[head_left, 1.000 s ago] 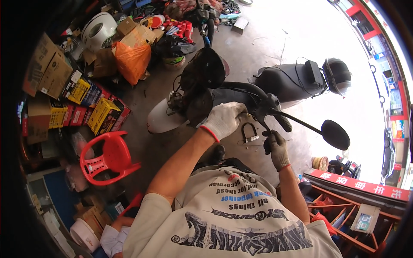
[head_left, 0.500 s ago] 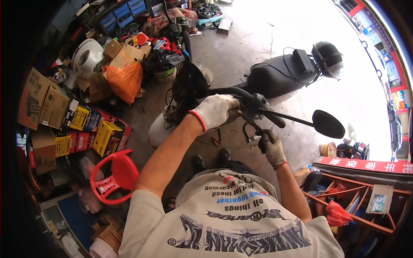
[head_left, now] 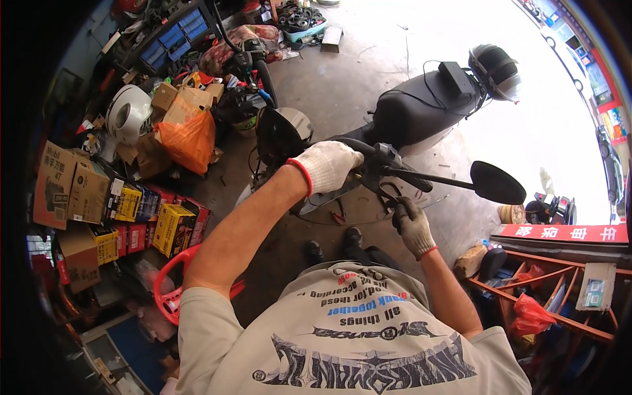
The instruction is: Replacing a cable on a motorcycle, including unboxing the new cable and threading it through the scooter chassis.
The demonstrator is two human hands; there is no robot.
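An electric scooter with a dark seat [head_left: 415, 108] stands in front of me, its black handlebar [head_left: 385, 158] crosswise above my feet. My left hand [head_left: 329, 168], in a white knit glove with a red cuff, is closed against the handlebar's middle; a small yellow bit shows under its fingertips, but its grip is hidden. Lower and to the right, my right hand [head_left: 413, 227] wears a similar glove with dirty dark fingers. Those fingers are curled at a dark curved piece below the bar, too unclear to name. A black mirror [head_left: 498, 183] sticks out on the right.
Cartons and yellow battery boxes [head_left: 174, 227] are stacked at left, near a white helmet [head_left: 128, 115] and an orange bag [head_left: 187, 141]. A red plastic chair [head_left: 172, 289] stands behind my left arm. An orange metal rack [head_left: 546, 289] is at right. Red-handled pliers [head_left: 338, 216] lie on the floor.
The view has shifted slightly, so the scooter sits a little farther left. Both hands stay at the handlebar area; my right hand has moved slightly beneath it.
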